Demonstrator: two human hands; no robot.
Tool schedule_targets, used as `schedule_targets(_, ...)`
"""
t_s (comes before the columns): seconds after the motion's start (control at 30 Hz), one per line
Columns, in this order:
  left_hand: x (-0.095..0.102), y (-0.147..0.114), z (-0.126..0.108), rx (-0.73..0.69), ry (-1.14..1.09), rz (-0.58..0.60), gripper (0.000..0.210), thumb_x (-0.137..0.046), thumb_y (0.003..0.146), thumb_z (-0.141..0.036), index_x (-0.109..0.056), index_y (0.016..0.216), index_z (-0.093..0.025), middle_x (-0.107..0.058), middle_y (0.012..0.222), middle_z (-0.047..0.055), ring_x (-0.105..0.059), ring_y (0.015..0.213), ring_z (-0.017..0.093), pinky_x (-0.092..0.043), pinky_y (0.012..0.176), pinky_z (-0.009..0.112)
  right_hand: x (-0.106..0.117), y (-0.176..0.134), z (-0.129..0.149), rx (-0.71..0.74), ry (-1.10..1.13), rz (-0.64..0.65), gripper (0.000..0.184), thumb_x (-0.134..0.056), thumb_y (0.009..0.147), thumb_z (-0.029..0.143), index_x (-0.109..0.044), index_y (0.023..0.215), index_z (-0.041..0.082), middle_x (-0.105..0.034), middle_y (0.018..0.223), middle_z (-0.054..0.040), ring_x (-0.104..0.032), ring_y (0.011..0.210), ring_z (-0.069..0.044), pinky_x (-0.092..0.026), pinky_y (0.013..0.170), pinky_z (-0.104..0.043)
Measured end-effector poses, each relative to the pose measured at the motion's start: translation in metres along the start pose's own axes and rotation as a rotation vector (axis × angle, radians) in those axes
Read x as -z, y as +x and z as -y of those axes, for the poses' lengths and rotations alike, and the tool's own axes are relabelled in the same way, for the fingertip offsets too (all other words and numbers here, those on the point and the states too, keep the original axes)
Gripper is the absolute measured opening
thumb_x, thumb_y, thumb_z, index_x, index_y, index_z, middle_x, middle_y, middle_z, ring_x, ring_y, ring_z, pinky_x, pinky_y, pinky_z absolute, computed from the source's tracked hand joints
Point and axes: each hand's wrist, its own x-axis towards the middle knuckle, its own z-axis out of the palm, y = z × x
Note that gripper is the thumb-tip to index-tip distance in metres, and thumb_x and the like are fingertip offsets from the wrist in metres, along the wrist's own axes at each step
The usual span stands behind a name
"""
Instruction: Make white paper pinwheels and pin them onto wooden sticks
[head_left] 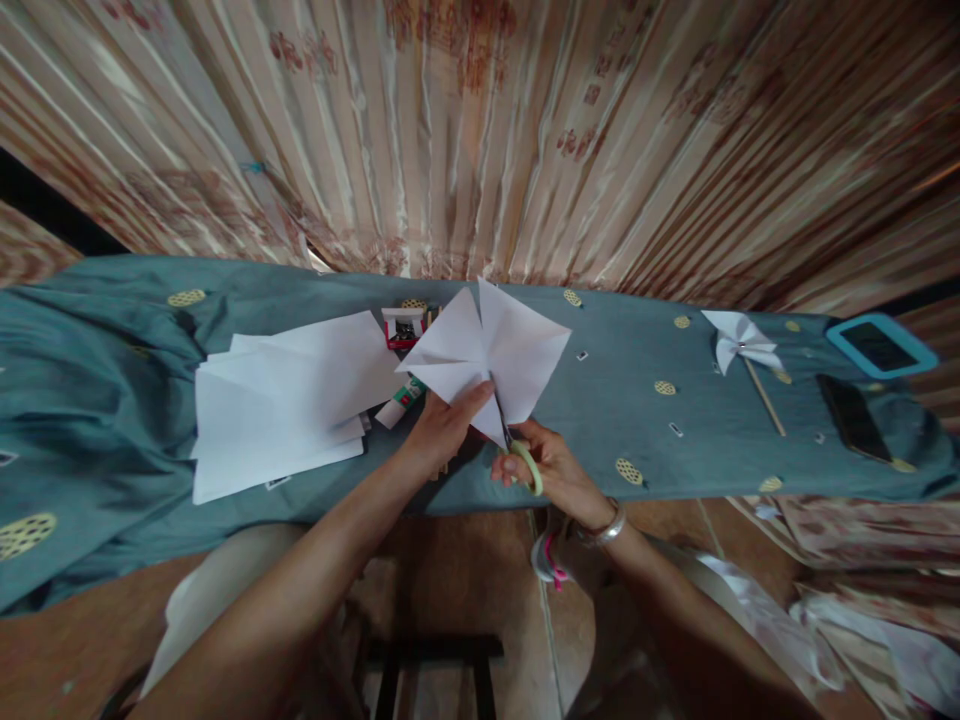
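My left hand (pixel 444 428) grips a white paper square (pixel 525 350) near its middle, thumb on top. Slits run inward from the paper's corners, and its flaps stand slightly apart. My right hand (pixel 551 462) has its fingers in the light green handles of a pair of scissors (pixel 534 470). The blades are at the slit on the paper's near side, partly hidden by the sheet. Left of the paper lie a glue stick (pixel 401 402) and a small red and white box (pixel 405 328) with dark small contents.
A stack of white paper (pixel 285 400) lies at the left on the green patterned cloth (pixel 622 400). To the right are a paper pinwheel (pixel 742 345) on a stick, a black phone (pixel 853 418) and a blue-framed tablet (pixel 881 345). A pleated curtain (pixel 480 150) hangs behind.
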Motion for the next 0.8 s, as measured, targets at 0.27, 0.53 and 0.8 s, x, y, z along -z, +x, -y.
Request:
schedule_targets(0.27, 0.024, 0.017, -0.007, -0.134, 0.023, -0.173, 0.033, -0.060, 0.077, -0.045, -0.065, 0.091, -0.016, -0.072, 0.095, 0.009, -0.065, 0.095, 0.025, -0.051, 0.085, 0.035, 0.011, -0.009, 0.005, -0.088, -0.017, 0.224, 0.060, -0.081, 0.066, 0.044, -0.055, 0.115, 0.020, -0.062, 0.070, 0.0030, -0.054, 0.060, -0.010, -0.041, 0.053, -0.020)
schedule_targets(0.53, 0.039, 0.023, -0.016, -0.200, 0.164, -0.225, 0.027, -0.062, 0.072, -0.042, -0.066, 0.074, -0.015, -0.071, 0.080, 0.008, -0.064, 0.090, 0.027, -0.051, 0.081, 0.035, 0.067, -0.026, 0.022, -0.152, -0.134, 0.264, 0.049, -0.076, 0.068, 0.053, -0.066, 0.096, 0.014, -0.066, 0.069, -0.0004, -0.054, 0.057, -0.009, -0.043, 0.055, -0.022)
schedule_targets(0.8, 0.025, 0.020, -0.008, -0.103, 0.111, -0.065, 0.030, -0.071, 0.062, -0.042, -0.070, 0.075, -0.014, -0.073, 0.077, 0.007, -0.067, 0.080, 0.027, -0.051, 0.077, 0.036, 0.075, -0.020, 0.022, 0.135, -0.009, -0.392, 0.050, -0.075, 0.067, 0.058, -0.067, 0.096, 0.017, -0.072, 0.077, -0.0052, -0.059, 0.060, -0.013, -0.042, 0.053, -0.023)
